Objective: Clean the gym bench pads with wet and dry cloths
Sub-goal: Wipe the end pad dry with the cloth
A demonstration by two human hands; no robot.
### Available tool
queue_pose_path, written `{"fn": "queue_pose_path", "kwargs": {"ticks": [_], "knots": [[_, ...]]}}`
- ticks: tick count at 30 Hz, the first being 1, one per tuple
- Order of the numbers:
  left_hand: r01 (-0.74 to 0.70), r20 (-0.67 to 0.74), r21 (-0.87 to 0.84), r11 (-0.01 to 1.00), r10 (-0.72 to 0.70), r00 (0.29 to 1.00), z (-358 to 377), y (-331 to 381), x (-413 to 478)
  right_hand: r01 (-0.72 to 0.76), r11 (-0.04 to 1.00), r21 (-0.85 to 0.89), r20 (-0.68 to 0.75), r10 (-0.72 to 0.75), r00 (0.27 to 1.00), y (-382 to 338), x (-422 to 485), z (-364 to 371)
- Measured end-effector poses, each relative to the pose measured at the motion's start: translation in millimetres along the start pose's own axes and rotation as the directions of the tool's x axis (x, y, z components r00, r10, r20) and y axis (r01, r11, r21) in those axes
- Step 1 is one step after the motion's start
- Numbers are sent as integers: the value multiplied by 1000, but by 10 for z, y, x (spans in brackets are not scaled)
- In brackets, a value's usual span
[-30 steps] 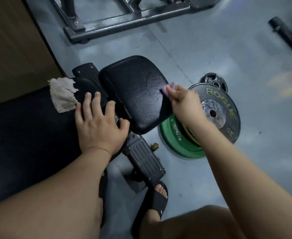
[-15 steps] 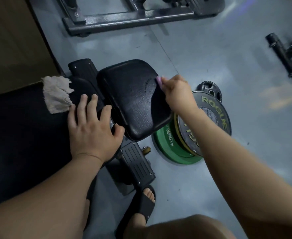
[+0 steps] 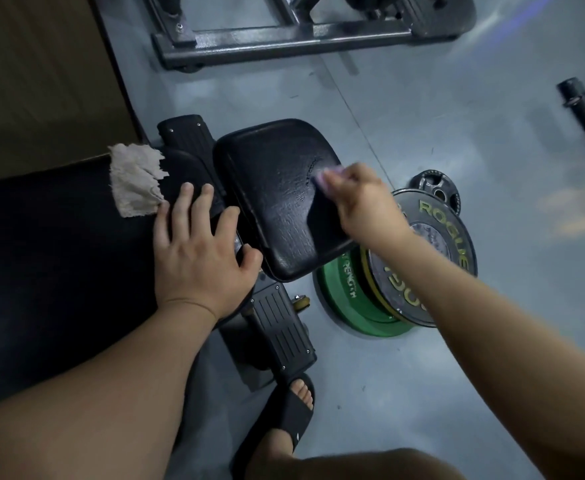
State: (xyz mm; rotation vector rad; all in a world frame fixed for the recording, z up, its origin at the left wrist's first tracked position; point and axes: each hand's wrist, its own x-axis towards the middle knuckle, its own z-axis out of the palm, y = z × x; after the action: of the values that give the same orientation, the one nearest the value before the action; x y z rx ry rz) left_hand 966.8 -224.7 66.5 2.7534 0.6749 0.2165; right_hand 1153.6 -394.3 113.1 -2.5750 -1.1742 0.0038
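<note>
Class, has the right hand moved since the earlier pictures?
Yes. The right hand, pinching the pink cloth, slid inward from the small pad's right edge toward its middle.

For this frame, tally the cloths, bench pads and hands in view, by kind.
Cloths: 2 (beige cloth on the long pad, pink cloth pinched in the right hand)
Bench pads: 2 (long pad, seat pad)
Hands: 2 (left hand flat on the long pad, right hand)
Total: 6
</note>
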Motion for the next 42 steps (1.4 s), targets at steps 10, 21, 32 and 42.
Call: {"fn": "queue_pose_path", "kwargs": {"ticks": [10, 21, 32, 42], "knots": [[-3, 6, 30, 1000, 2, 1000, -2, -8, -2, 234, 971, 50, 56, -237, 970, -294, -307, 152], [-9, -2, 39, 999, 9, 1000, 2, -11, -1, 170, 985, 40, -22, -169, 985, -426, -128, 332], [-13, 10, 42, 999, 13, 1000, -11, -13, 1, -52, 997, -53, -156, 43, 987, -79, 261, 248], [-13, 2, 40, 999, 13, 1000, -14, -12, 3, 336, 942, 17, 31, -337, 941, -411, -35, 214]]}}
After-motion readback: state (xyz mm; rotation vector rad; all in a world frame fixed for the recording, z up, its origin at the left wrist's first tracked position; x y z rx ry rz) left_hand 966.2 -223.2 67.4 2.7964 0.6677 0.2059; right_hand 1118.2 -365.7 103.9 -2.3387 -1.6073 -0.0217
